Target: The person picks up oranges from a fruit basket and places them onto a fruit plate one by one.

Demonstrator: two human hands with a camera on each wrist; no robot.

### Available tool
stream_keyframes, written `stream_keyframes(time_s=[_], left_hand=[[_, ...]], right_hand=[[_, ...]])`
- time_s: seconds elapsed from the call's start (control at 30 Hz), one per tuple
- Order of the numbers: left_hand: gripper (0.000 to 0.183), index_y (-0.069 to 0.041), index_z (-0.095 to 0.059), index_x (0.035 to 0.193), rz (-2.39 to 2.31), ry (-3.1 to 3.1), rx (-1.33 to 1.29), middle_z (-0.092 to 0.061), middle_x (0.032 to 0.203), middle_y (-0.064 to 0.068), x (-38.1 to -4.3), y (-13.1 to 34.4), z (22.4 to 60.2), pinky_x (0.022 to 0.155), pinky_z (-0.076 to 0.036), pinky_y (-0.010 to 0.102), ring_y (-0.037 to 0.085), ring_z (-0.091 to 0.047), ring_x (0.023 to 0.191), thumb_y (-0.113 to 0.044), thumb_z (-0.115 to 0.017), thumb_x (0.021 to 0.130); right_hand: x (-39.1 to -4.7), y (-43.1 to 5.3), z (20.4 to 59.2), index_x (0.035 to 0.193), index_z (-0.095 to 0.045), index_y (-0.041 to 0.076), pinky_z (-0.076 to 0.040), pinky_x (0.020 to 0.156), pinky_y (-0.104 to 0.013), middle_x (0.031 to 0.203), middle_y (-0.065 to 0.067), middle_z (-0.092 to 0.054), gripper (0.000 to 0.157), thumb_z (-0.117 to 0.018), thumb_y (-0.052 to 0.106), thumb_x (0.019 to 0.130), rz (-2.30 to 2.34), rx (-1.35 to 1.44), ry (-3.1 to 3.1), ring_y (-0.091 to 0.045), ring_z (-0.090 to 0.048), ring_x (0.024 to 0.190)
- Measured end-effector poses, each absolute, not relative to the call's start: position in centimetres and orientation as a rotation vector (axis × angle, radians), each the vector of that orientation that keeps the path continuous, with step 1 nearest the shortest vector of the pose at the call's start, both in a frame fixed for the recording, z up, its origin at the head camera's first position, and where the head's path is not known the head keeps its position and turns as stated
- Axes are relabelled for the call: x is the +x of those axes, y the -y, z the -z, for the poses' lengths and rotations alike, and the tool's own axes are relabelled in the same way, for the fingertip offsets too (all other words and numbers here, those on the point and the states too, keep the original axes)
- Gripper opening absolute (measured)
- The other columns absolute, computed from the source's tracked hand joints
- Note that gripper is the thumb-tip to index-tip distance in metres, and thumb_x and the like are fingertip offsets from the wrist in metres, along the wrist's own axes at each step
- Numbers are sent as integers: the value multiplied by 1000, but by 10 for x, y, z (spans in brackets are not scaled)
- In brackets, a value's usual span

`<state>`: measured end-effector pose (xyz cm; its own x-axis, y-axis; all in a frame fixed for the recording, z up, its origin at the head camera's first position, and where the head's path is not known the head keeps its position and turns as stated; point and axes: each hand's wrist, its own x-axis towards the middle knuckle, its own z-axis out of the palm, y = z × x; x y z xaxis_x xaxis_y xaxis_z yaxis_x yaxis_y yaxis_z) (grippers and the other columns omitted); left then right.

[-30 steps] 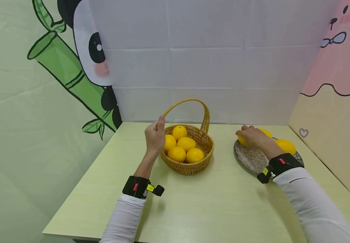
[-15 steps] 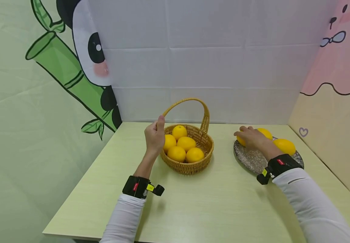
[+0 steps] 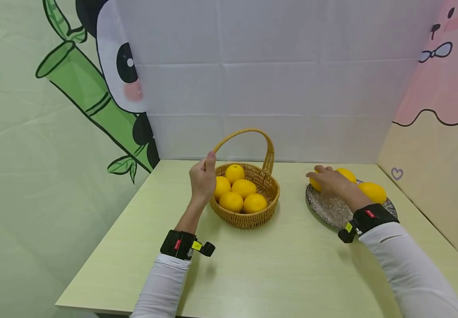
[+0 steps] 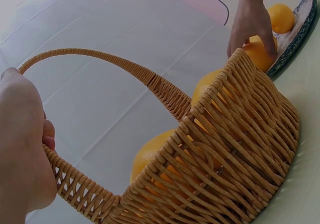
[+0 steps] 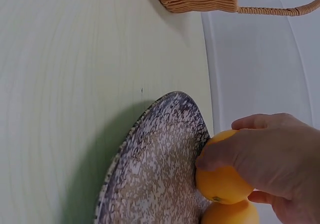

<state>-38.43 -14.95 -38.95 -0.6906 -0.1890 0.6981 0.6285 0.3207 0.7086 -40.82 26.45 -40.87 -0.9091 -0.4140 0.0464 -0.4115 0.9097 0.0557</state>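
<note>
My left hand (image 3: 203,179) grips the left side of the handle of a woven wicker basket (image 3: 249,219). Several oranges (image 3: 244,188) lie inside it. To the right, my right hand (image 3: 330,180) holds an orange (image 5: 223,181) at the far left part of a speckled grey plate (image 3: 326,210). Thumb and fingers lie on opposite sides of that orange, as the right wrist view shows; it appears to be still at the plate's surface. Two more oranges sit on the plate, one behind the hand (image 3: 347,174) and one at the right (image 3: 373,192), partly covered by the forearm.
Basket and plate stand apart on a pale wooden table (image 3: 253,274), near its back edge. A white cloth wall (image 3: 268,88) rises behind, with printed cloth walls on the left and right. The basket handle arches above the fruit.
My right hand has shifted very slightly left with its fingers on the orange. The left hand and the basket have stayed where they were.
</note>
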Motion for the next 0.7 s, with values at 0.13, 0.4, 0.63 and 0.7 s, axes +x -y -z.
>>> stream_keyframes(time_s=[0.13,0.4,0.63,0.7], left_hand=[[61,-16,-33,59,1444,1868,-391,-27,53,2,-384,149,389,42,-14,23,16,-22,44,-50,-47,108],[62,-15,-33,59,1446,1870,-384,-27,53,2,-382,149,389,41,-14,23,15,-21,43,-52,-47,107],[62,-15,-33,59,1452,1868,-380,-27,53,2,-382,149,389,41,-14,23,15,-22,43,-52,-47,107],[62,-16,-33,59,1457,1867,-379,-27,53,2,-382,149,390,41,-14,23,15,-22,43,-52,-47,107]], right_hand=[[-409,-268,410,153,-48,6,-44,95,-66,155,-33,-30,75,-77,0,83,27,656,3008,-54,-36,131],[-406,-273,407,155,-43,4,-35,101,-73,156,-34,-29,74,-75,20,91,-54,659,2941,-57,-30,135],[-403,-279,404,158,-37,4,-31,104,-73,157,-32,-27,76,-71,29,94,-115,631,2900,-56,-28,136],[-402,-280,404,158,-37,4,-31,104,-73,156,-32,-28,76,-70,32,95,-144,623,2881,-56,-28,136]])
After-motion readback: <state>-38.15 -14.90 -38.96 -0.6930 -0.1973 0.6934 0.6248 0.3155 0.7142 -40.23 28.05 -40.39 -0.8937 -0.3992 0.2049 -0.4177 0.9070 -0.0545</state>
